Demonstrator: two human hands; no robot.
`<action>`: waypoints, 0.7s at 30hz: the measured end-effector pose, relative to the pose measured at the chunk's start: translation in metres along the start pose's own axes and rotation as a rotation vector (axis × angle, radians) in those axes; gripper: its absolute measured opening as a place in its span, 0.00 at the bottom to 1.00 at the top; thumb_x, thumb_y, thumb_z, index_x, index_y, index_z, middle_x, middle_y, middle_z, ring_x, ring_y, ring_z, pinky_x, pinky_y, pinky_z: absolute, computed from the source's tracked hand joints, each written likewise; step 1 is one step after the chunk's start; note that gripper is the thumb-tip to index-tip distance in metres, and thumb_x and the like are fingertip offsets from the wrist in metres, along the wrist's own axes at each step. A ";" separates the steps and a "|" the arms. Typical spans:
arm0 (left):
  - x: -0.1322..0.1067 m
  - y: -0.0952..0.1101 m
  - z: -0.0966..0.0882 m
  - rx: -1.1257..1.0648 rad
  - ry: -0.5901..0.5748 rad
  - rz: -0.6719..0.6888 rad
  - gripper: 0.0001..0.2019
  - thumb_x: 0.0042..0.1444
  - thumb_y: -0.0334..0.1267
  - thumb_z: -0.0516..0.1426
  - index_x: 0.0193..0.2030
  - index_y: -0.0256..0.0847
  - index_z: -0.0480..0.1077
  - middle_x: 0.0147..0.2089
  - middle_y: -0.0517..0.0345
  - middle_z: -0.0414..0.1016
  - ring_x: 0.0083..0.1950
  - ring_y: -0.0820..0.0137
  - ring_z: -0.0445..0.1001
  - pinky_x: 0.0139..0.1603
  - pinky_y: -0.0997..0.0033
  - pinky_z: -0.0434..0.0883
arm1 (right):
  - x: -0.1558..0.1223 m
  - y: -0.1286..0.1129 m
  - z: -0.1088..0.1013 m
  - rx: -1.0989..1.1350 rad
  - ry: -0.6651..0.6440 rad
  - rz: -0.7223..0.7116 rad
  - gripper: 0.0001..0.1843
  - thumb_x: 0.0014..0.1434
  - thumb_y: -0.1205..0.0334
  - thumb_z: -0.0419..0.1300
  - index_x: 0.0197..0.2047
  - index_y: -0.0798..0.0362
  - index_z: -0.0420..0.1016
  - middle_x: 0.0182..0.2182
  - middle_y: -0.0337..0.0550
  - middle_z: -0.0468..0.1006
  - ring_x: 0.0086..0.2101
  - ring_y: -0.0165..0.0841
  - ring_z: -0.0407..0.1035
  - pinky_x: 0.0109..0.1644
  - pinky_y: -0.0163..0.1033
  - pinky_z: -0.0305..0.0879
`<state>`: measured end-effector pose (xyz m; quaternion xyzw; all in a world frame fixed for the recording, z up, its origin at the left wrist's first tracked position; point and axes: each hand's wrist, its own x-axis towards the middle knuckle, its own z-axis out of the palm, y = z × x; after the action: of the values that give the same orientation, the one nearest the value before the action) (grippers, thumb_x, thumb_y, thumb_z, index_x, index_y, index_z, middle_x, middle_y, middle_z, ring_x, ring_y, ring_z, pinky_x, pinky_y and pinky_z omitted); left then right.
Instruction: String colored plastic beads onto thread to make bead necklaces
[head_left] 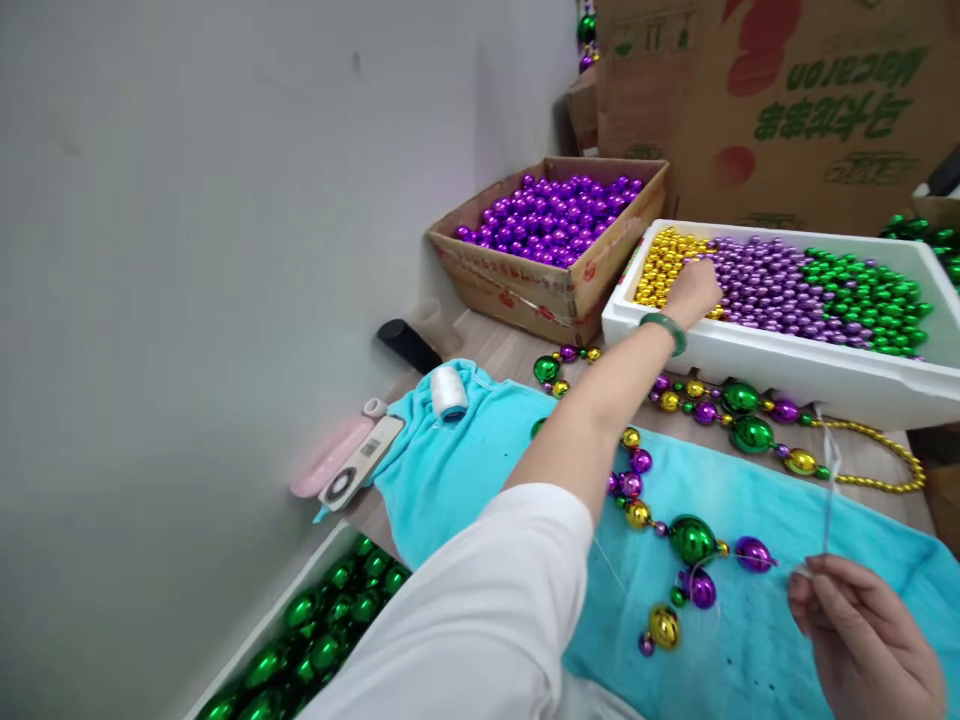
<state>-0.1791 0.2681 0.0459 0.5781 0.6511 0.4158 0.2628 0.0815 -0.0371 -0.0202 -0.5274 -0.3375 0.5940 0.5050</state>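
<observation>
Head view, left hand (694, 290) in tray (750, 352), gold beads (664, 262)

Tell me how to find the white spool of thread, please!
Find the big turquoise towel on the table. At its far left corner, by the grey wall, the white spool sits on the cloth. Its neighbours are shiny coloured beads and a flat pink case; only the spool is a small, plain white roll.

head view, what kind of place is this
Probably a small bead-stringing workshop: a white foam tray holds sorted gold, purple and green beads, a cardboard box is full of purple beads, and a half-strung necklace lies on a teal towel while the right hand pinches white thread.
</observation>
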 end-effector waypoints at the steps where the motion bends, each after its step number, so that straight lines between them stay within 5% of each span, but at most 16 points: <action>1: -0.016 0.007 -0.005 -0.108 0.007 -0.006 0.07 0.52 0.22 0.55 0.36 0.30 0.72 0.41 0.43 0.75 0.49 0.61 0.73 0.55 0.60 0.65 | -0.001 0.004 0.000 -0.007 -0.016 -0.039 0.14 0.49 0.58 0.70 0.38 0.54 0.77 0.26 0.43 0.75 0.28 0.30 0.69 0.25 0.31 0.65; 6: -0.136 0.018 -0.034 -1.009 -0.297 -0.182 0.07 0.57 0.30 0.55 0.41 0.36 0.74 0.37 0.55 0.75 0.35 0.77 0.73 0.43 0.73 0.70 | -0.011 0.017 0.008 -0.096 -0.053 -0.224 0.09 0.56 0.59 0.65 0.37 0.56 0.76 0.21 0.40 0.70 0.23 0.28 0.63 0.22 0.32 0.59; 10: -0.216 0.002 -0.049 -1.249 -0.332 -0.304 0.09 0.56 0.29 0.56 0.42 0.37 0.76 0.42 0.52 0.78 0.35 0.78 0.75 0.38 0.77 0.71 | -0.026 0.016 0.017 -0.197 -0.084 -0.290 0.08 0.57 0.59 0.63 0.38 0.55 0.76 0.20 0.38 0.69 0.22 0.28 0.63 0.23 0.33 0.59; 14: -0.251 -0.008 -0.054 -1.278 -0.245 -0.338 0.08 0.55 0.29 0.57 0.41 0.37 0.76 0.43 0.52 0.79 0.34 0.77 0.75 0.39 0.77 0.72 | -0.039 0.017 0.025 -0.243 -0.139 -0.317 0.08 0.57 0.58 0.62 0.36 0.54 0.77 0.19 0.37 0.69 0.21 0.27 0.62 0.22 0.32 0.58; 21: -0.271 -0.007 -0.062 -1.267 -0.166 -0.339 0.07 0.53 0.30 0.60 0.40 0.37 0.75 0.42 0.53 0.78 0.34 0.78 0.75 0.39 0.76 0.72 | -0.050 0.021 0.030 -0.311 -0.157 -0.318 0.08 0.57 0.58 0.62 0.35 0.54 0.76 0.18 0.36 0.68 0.21 0.27 0.62 0.23 0.32 0.59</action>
<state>-0.1810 -0.0094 0.0347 0.2310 0.3401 0.6254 0.6632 0.0444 -0.0863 -0.0194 -0.4912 -0.5423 0.4870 0.4770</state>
